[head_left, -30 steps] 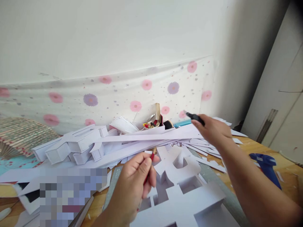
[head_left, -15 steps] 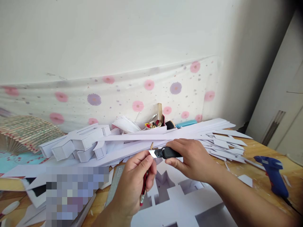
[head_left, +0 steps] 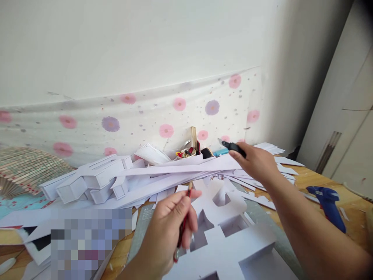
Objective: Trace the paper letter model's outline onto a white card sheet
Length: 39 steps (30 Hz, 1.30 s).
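Above the cluttered wooden table (head_left: 309, 177), the left hand (head_left: 169, 229) was closed around a red pencil (head_left: 183, 227), with the fingers wrapped on its shaft; the pencil stood steeply, its upper end near the thumb and its lower end below the palm; this hand hung over a white paper model (head_left: 233, 249) with square openings, which lay on a grey cutting mat (head_left: 262, 217). The right hand (head_left: 256, 163) reached farther to the back of the table and gripped a black utility knife (head_left: 233, 147), its short blade pointing up and to the left; under this hand lay long white paper strips (head_left: 180, 170) and many cut scraps (head_left: 285, 171). Behind the strips stood a small cup of mixed items (head_left: 186, 153), near the flowered sheet (head_left: 140, 120) on the wall; at the left were small white paper boxes (head_left: 87, 181) and a folded fan (head_left: 26, 167); at the right, well apart from both hands, lay a blue glue gun (head_left: 329, 202).
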{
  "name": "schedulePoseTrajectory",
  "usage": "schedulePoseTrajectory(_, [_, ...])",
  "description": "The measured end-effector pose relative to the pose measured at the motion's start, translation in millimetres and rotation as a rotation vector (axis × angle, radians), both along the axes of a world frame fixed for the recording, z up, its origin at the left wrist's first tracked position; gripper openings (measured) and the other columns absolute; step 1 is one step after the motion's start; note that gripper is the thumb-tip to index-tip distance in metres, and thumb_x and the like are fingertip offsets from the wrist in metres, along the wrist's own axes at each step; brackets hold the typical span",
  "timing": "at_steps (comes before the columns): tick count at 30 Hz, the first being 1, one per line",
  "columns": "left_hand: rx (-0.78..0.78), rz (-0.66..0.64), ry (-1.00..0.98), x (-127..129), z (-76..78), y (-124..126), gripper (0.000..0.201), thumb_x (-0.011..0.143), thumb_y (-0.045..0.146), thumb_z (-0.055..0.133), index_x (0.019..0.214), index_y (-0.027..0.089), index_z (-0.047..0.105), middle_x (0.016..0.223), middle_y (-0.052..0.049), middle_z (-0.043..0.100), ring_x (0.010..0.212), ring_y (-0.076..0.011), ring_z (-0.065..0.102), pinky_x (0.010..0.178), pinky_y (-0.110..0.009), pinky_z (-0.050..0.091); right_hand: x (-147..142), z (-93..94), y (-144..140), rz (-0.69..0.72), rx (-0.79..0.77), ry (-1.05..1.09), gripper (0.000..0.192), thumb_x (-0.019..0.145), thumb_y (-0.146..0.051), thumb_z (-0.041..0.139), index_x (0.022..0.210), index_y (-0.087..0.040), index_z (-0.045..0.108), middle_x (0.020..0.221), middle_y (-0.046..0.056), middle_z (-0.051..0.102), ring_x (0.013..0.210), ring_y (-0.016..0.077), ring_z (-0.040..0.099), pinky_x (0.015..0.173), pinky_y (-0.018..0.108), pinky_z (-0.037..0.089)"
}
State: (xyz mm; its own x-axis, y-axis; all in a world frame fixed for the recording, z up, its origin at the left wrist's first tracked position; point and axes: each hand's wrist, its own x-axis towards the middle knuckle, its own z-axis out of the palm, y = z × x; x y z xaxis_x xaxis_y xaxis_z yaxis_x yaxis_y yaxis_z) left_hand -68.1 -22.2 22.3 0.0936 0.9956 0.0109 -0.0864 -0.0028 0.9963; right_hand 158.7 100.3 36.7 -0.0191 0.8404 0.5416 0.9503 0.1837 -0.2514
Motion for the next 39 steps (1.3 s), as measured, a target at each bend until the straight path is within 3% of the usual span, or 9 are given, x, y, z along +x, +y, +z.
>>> schedulePoseTrajectory(2, [0.012, 0.035, -0.026, -0.7, -0.7, 4.2, 0.047, 0.084, 0.054, 0.055, 0.112, 0.017, 0.055, 0.061, 0.001, 0.059, 0.034, -0.0027, 0.035, 0.035, -0.016, 0.019, 0.0, 2.9, -5.7, 0.085, 0.029, 0.030, 0.043, 0.090, -0.059, 0.035, 0.098, -0.024, 0.059, 0.076, 0.005, 0.066, 0.067, 0.0223, 0.058, 0.053, 0.027, 0.026])
schedulePoseTrajectory(7, [0.051, 0.089, 0.009, -3.0, -4.6, 10.2, 0.033, 0.087, 0.050, 0.052, 0.099, 0.019, 0.049, 0.068, 0.000, 0.064, 0.034, -0.0019, 0.036, 0.036, -0.016, 0.019, -34.3, -1.8, -42.2, 0.610, 0.026, -0.065, 0.046, 0.091, -0.061, 0.035, 0.092, -0.022, 0.059, 0.079, 0.003, 0.065, 0.070, 0.0187, 0.057, 0.058, 0.027, 0.029])
schedulePoseTrajectory(11, [0.067, 0.110, -0.019, -2.9, -4.7, 7.9, 0.029, 0.088, 0.048, 0.052, 0.091, 0.020, 0.045, 0.066, 0.002, 0.063, 0.033, -0.0017, 0.033, 0.036, -0.016, 0.018, -45.8, -6.2, -50.9, 0.699, 0.028, -0.088, 0.043, 0.091, -0.059, 0.039, 0.093, -0.021, 0.059, 0.077, 0.003, 0.064, 0.069, 0.0182, 0.056, 0.059, 0.027, 0.028])
schedulePoseTrajectory(18, [0.104, 0.094, -0.046, -1.0, -1.2, 6.9, 0.025, 0.088, 0.042, 0.052, 0.083, 0.018, 0.045, 0.058, 0.004, 0.059, 0.032, 0.0002, 0.028, 0.035, -0.014, 0.016, -48.7, -12.0, -50.1, 0.727, 0.098, -0.062, 0.049, 0.090, -0.064, 0.035, 0.093, -0.021, 0.059, 0.074, 0.002, 0.063, 0.066, 0.0167, 0.053, 0.058, 0.026, 0.026])
schedulePoseTrajectory(21, [0.081, 0.082, -0.063, 2.2, 0.1, 0.7, 0.024, 0.088, 0.041, 0.053, 0.083, 0.018, 0.046, 0.056, 0.004, 0.057, 0.031, 0.0004, 0.026, 0.034, -0.013, 0.014, -42.3, -11.4, -38.8, 0.639, 0.108, -0.070, 0.046, 0.090, -0.062, 0.036, 0.095, -0.023, 0.060, 0.079, 0.003, 0.065, 0.069, 0.0180, 0.056, 0.058, 0.027, 0.028])
schedulePoseTrajectory(25, [0.051, 0.021, -0.042, 5.4, 0.6, -6.3, 0.025, 0.090, 0.042, 0.050, 0.085, 0.018, 0.047, 0.055, 0.003, 0.059, 0.030, 0.0007, 0.026, 0.034, -0.013, 0.013, -7.2, -1.3, -6.9, 0.079, -0.027, -0.029, 0.042, 0.089, -0.058, 0.037, 0.092, -0.023, 0.061, 0.073, 0.005, 0.066, 0.062, 0.0213, 0.057, 0.052, 0.026, 0.024])
schedulePoseTrajectory(28, [0.044, 0.099, -0.046, 3.5, -0.3, -1.7, 0.029, 0.089, 0.045, 0.051, 0.089, 0.017, 0.049, 0.065, 0.000, 0.064, 0.033, 0.0001, 0.033, 0.035, -0.014, 0.018, 10.4, 7.3, -0.4, -0.014, 0.003, 0.059, 0.045, 0.090, -0.059, 0.034, 0.098, -0.023, 0.060, 0.073, 0.006, 0.065, 0.064, 0.0227, 0.057, 0.051, 0.026, 0.026])
schedulePoseTrajectory(34, [0.066, 0.147, -0.060, -0.4, -2.1, 7.4, 0.029, 0.089, 0.046, 0.051, 0.089, 0.016, 0.049, 0.069, -0.002, 0.066, 0.034, -0.0003, 0.034, 0.035, -0.013, 0.020, -30.0, 1.7, -41.7, 0.584, -0.004, -0.015, 0.048, 0.090, -0.063, 0.034, 0.086, -0.022, 0.058, 0.074, 0.002, 0.064, 0.066, 0.0177, 0.056, 0.057, 0.026, 0.028])
schedulePoseTrajectory(39, [0.081, 0.148, -0.067, 0.3, -0.7, 3.8, 0.028, 0.089, 0.044, 0.051, 0.082, 0.017, 0.046, 0.065, -0.002, 0.065, 0.032, 0.0003, 0.031, 0.035, -0.013, 0.019, -48.0, -8.0, -51.5, 0.718, 0.013, -0.032, 0.049, 0.091, -0.063, 0.033, 0.090, -0.021, 0.059, 0.075, 0.002, 0.063, 0.068, 0.0172, 0.054, 0.058, 0.026, 0.026])
